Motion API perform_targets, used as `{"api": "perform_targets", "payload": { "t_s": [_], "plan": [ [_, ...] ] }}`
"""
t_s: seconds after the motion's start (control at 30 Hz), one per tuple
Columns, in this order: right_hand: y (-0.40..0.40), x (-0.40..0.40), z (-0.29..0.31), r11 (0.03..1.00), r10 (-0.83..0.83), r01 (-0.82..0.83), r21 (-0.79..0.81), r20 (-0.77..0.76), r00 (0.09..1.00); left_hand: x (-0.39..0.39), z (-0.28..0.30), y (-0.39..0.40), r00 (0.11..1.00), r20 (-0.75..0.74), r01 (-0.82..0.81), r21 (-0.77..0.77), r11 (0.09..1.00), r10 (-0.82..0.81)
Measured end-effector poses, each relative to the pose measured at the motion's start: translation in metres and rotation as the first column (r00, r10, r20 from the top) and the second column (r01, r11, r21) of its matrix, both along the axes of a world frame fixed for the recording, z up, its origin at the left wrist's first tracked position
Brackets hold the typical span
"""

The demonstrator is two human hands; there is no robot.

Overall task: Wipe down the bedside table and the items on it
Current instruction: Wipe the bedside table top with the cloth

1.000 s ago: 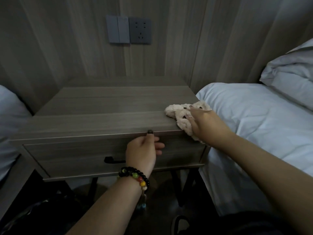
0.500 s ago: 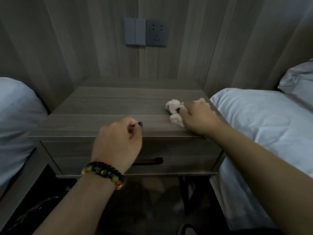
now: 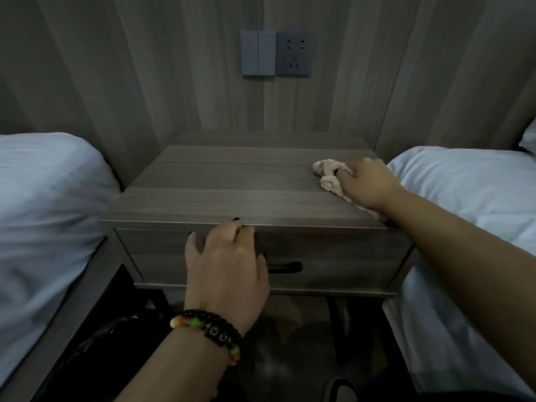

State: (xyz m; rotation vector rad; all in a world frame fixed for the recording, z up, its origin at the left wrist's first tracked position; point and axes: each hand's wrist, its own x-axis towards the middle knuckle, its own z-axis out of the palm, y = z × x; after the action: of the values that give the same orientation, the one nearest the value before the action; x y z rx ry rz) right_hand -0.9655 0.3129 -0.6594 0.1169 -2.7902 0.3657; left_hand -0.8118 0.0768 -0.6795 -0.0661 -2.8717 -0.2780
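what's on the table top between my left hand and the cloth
Head view: only bare wood of the bedside table. The left hand rests at its front edge; the right hand presses the cloth near its right side.

Both my forearms are bare, with no sleeves visible on them anywhere in the view. On my left wrist I wear a bracelet of round beads in two rows: most beads are black and shiny, some are green, red, orange and one pale yellow, and there are a few square black beads with small ring marks on them. My left hand has nails painted dark, and my right hand shows one dark nail too.
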Motion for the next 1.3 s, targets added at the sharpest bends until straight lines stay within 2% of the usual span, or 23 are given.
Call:
{"api": "perform_targets", "payload": {
  "t_s": [0.07,0.13,0.33,0.43,0.53,0.6,0.7,0.77,0.8,0.87,0.9,0.97,1.03,1.17,1.23,1.3],
  "plan": [
    [-0.012,0.005,0.002,0.996,0.032,-0.029,-0.084,0.040,0.999,-0.001,0.000,0.001,0.999,0.022,0.024,0.007,1.000,-0.024],
    [-0.028,0.020,0.003,0.981,0.142,-0.135,-0.139,0.045,0.989,-0.003,0.000,-0.002,0.998,0.032,0.052,0.031,0.998,-0.053],
    [-0.047,0.062,-0.002,0.911,0.408,-0.402,-0.085,0.071,0.910,-0.013,0.004,-0.021,0.994,-0.048,0.106,0.315,0.943,-0.096],
    [-0.032,0.034,0.001,0.939,0.333,-0.326,-0.105,0.056,0.941,-0.018,0.003,-0.033,0.996,-0.066,0.073,0.398,0.914,-0.051],
    [-0.031,0.000,-0.004,0.985,0.112,-0.111,-0.132,-0.001,0.994,-0.024,0.003,-0.043,0.996,-0.057,-0.038,0.463,0.885,0.072],
    [-0.045,-0.006,-0.009,0.986,0.053,-0.054,-0.161,-0.009,0.999,-0.031,0.006,-0.048,0.986,-0.084,-0.080,0.520,0.850,0.144],
    [-0.074,0.016,-0.008,0.968,0.174,-0.170,-0.184,0.004,0.985,-0.052,0.012,-0.063,0.948,-0.187,-0.065,0.676,0.734,0.256],
    [-0.096,0.040,-0.008,0.939,0.308,-0.303,-0.162,0.008,0.951,-0.068,0.014,-0.083,0.873,-0.279,-0.046,0.770,0.637,0.400],
    [-0.106,0.052,-0.010,0.918,0.371,-0.371,-0.137,-0.033,0.928,-0.075,0.012,-0.094,0.835,-0.278,-0.068,0.805,0.589,0.476],
    [-0.123,0.067,-0.017,0.870,0.477,-0.489,-0.059,-0.151,0.866,-0.085,0.003,-0.115,0.790,-0.163,-0.179,0.860,0.477,0.591],
    [-0.127,0.069,-0.017,0.864,0.492,-0.502,-0.028,-0.157,0.856,-0.088,-0.003,-0.124,0.784,-0.073,-0.245,0.876,0.415,0.616],
    [-0.128,0.062,-0.013,0.896,0.439,-0.443,-0.040,-0.077,0.895,-0.087,-0.014,-0.135,0.794,0.082,-0.320,0.898,0.300,0.602],
    [-0.129,0.050,-0.007,0.940,0.335,-0.335,-0.061,-0.009,0.942,-0.083,-0.019,-0.138,0.822,0.109,-0.299,0.919,0.259,0.560],
    [-0.153,0.015,-0.003,0.991,0.125,-0.125,-0.041,-0.011,0.992,-0.077,-0.018,-0.132,0.819,0.053,-0.243,0.934,0.261,0.571],
    [-0.177,0.013,-0.003,0.987,0.154,-0.154,-0.035,0.009,0.988,-0.078,-0.020,-0.131,0.804,0.065,-0.257,0.934,0.247,0.590],
    [-0.200,0.029,-0.005,0.942,0.337,-0.337,-0.007,0.008,0.942,-0.080,-0.020,-0.130,0.782,0.081,-0.262,0.942,0.208,0.618]
  ]
}}
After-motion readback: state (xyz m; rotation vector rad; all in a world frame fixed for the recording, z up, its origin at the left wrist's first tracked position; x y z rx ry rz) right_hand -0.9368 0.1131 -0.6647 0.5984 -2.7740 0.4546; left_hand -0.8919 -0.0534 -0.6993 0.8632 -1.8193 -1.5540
